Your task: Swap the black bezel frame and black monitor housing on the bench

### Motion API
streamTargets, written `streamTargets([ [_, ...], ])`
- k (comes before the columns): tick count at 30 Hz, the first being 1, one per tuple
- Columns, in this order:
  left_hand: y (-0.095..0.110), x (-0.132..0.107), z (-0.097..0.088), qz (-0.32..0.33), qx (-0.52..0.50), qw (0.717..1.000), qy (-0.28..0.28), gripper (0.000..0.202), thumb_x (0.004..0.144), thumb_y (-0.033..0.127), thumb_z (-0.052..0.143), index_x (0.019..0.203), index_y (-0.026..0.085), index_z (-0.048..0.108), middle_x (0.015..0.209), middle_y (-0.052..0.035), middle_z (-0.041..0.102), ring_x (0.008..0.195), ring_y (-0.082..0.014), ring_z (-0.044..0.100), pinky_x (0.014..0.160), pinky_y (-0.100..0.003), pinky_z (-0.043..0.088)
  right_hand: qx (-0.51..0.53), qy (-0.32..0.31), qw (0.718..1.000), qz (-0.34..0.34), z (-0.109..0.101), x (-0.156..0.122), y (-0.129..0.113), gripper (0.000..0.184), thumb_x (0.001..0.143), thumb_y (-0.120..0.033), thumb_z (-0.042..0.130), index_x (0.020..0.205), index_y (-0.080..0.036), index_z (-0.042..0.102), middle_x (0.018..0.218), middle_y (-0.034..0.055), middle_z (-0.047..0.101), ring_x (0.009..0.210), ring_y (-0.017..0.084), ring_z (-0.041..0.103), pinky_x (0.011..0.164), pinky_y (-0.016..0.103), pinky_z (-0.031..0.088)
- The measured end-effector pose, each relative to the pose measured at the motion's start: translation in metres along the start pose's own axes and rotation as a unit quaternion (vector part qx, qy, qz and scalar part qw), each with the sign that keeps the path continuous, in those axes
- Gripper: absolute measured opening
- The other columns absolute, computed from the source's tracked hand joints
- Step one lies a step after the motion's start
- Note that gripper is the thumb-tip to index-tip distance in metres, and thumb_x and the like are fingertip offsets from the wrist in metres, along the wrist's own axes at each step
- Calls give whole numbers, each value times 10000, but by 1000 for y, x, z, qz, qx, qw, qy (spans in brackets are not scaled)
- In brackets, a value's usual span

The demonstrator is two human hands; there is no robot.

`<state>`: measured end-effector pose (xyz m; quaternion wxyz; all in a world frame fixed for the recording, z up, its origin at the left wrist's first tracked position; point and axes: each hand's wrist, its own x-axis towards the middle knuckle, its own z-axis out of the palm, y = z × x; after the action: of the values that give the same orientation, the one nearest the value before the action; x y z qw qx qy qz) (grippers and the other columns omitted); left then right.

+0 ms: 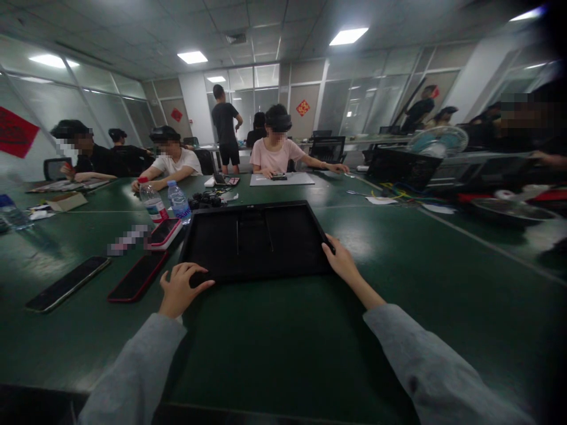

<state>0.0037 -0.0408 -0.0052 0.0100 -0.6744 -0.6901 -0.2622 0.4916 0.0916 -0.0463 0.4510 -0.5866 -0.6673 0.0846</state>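
A black, flat, rectangular tray-like panel [292, 254] with raised edges lies before me on the green table. Two thin pale lines run along its inside. At its near left corner is my left hand [181, 287], with curved fingers and thumb on either side of the edge. My right hand [341, 258] grips the right edge near the front corner, thumb toward me; some of its fingertips are hidden.
Left of the panel lie a red-edged phone [138, 277], a dark phone [68, 283] and a pink-edged phone [163, 233]. Two bottles, one red-capped [153, 200] and one blue-capped [179, 203], stand behind them. Across the table sits a person in pink [279, 152].
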Motion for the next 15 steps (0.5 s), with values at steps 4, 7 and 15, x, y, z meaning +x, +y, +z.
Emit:
streamTargets([
  [4, -12, 8, 8, -17, -24, 994, 104, 458, 855, 560, 630, 1227, 294, 658, 1360, -96, 585, 1294, -323, 476, 1081, -565, 368, -5, 6, 1000, 1, 1, 0, -1, 552, 937, -465, 419, 1373, -153, 547, 1364, 165, 606, 1269, 307, 572, 1105, 520, 426],
  [7, -25, 17, 16, -27, -38, 985, 169, 588, 881, 577, 572, 1348, 221, 575, 1412, -146, 519, 1317, -331, 470, 1084, -543, 404, -16, 20, 1000, 16, 0, -1, -2, 570, 929, -454, 422, 1374, -117, 538, 1290, 196, 641, 1187, 314, 621, 1051, 519, 469],
  [15, -47, 37, 25, -78, -92, 983, 140, 497, 942, 347, 456, 1381, 137, 556, 1359, -166, 602, 1306, -291, 536, 1130, -475, 402, -50, 17, 998, -17, 0, -3, 0, 519, 950, -375, 374, 1372, -128, 546, 1323, 193, 622, 1218, 315, 595, 1060, 542, 452],
])
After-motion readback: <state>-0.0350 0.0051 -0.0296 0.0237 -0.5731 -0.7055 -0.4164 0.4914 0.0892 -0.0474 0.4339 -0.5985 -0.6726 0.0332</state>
